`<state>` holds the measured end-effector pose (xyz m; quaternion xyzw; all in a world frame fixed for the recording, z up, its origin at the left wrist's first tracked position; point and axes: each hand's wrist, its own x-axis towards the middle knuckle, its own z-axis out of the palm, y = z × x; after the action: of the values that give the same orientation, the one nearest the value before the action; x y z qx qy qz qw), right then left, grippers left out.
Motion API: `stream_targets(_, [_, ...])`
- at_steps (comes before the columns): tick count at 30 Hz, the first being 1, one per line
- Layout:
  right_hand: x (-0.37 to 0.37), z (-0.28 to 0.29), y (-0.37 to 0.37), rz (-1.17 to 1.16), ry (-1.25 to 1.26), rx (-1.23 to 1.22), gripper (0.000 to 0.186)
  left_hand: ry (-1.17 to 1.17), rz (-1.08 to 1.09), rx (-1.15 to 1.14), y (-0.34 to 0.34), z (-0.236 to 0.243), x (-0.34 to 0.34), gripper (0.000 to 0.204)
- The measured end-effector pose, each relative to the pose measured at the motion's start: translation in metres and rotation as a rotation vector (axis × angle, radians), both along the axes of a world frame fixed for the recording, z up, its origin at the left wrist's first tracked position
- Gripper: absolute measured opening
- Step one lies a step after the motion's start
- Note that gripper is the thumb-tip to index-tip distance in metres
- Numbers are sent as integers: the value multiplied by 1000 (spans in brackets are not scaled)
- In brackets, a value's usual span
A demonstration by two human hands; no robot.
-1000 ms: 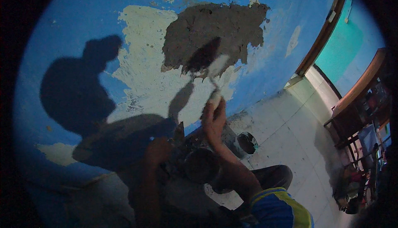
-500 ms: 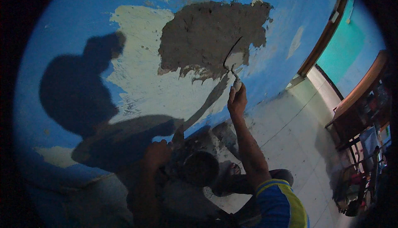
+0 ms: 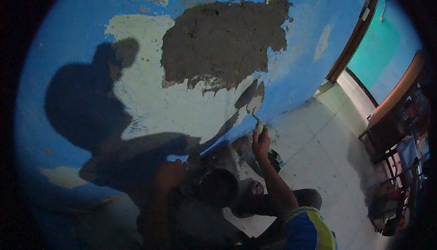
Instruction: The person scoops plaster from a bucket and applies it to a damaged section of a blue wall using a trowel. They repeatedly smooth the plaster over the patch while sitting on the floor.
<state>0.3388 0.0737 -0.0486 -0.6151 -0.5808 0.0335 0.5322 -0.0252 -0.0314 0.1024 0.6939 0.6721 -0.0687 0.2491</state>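
Observation:
My right hand [image 3: 261, 143] is closed round the pale handle of a trowel [image 3: 257, 96]. Its blade points up, just below the lower right edge of a dark grey patch of wet mortar [image 3: 216, 45] on the blue wall [image 3: 305, 4]. Around the mortar's left and lower sides spreads a pale bare patch [image 3: 141, 77] with a ragged outline. Lower left, my left hand [image 3: 172, 173] is closed in deep shadow; what it holds is too dark to make out. Beside it stands a dark round bucket [image 3: 218, 187].
Behind my right wrist sits a dark container [image 3: 275, 161]. Pale floor tiles [image 3: 314, 159] stretch to the right, toward a doorway with a brown frame [image 3: 353, 45]. Wooden furniture [image 3: 396, 113] with cluttered shelves stands at far right. My shadow [image 3: 86, 104] covers the wall's left side.
My right hand and the trowel have come down from the mortar's lower edge, with the blade now below it. The dark container behind the wrist has come into sight. The view has shifted slightly.

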Motion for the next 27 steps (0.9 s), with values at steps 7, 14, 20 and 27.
stream_targets(7, [-70, 97, 21, 349, 698, -36, 30, -15, -51, 80, -3, 4, 3, 39])
stream_targets(14, [-124, 153, 3, 198, 368, 54, 37, -56, -36, 65, -3, -1, -3, 40])
stream_targets(20, [-171, 164, -35, 425, 262, -6, 44, -74, -41, 24, 2, -7, -4, 43])
stream_targets(27, [-193, 121, -72, 426, 354, 101, 37, -93, -19, 72, -4, -20, -15, 45])
